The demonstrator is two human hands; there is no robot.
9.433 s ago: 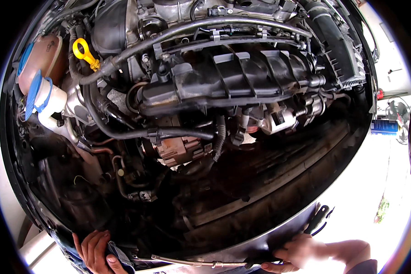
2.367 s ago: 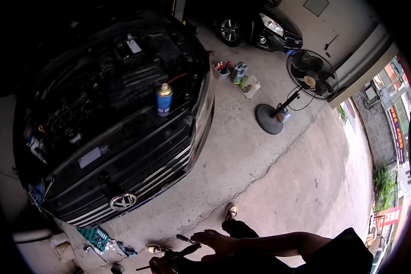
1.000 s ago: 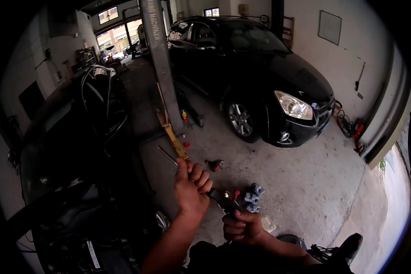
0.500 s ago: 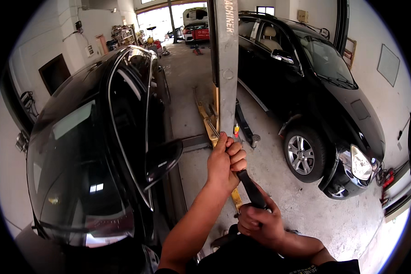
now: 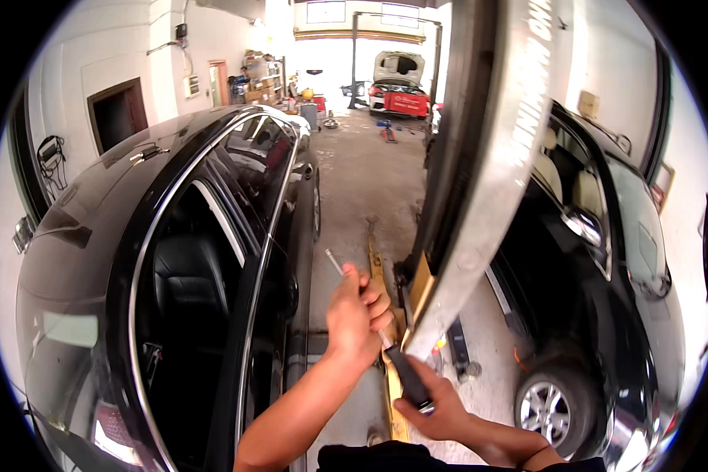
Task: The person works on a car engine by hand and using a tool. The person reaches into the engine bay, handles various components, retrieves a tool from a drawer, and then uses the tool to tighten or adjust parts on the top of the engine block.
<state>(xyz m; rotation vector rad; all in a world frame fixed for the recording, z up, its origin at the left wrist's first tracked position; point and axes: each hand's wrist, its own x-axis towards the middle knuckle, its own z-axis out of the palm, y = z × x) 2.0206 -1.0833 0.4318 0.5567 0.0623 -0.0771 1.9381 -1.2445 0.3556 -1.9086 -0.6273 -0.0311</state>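
In front of me, slanting up and to the left, is a black-handled tool [image 5: 406,376] with a long thin metal shaft; its exact kind is unclear. My left hand [image 5: 355,308] is closed round the shaft, whose slim tip sticks out beyond the fingers. My right hand [image 5: 439,405] grips the black handle lower down, and the metal-capped butt end shows beside the thumb. Both hands are held in the air between a dark car [image 5: 279,259] on the left and a grey lift post [image 5: 472,236] on the right.
A yellow lift arm [image 5: 397,401] lies along the floor below my hands. Beyond the post stands a black car [image 5: 637,338]. Farther back are a car with its bonnet raised [image 5: 399,82], a red-and-blue floor jack [image 5: 386,130] and loaded shelves [image 5: 263,76].
My view has moved forward and tilted up, so the post looms nearer and the left car's open window shows. The tool's tip now leans farther left; both hands keep hold of it.
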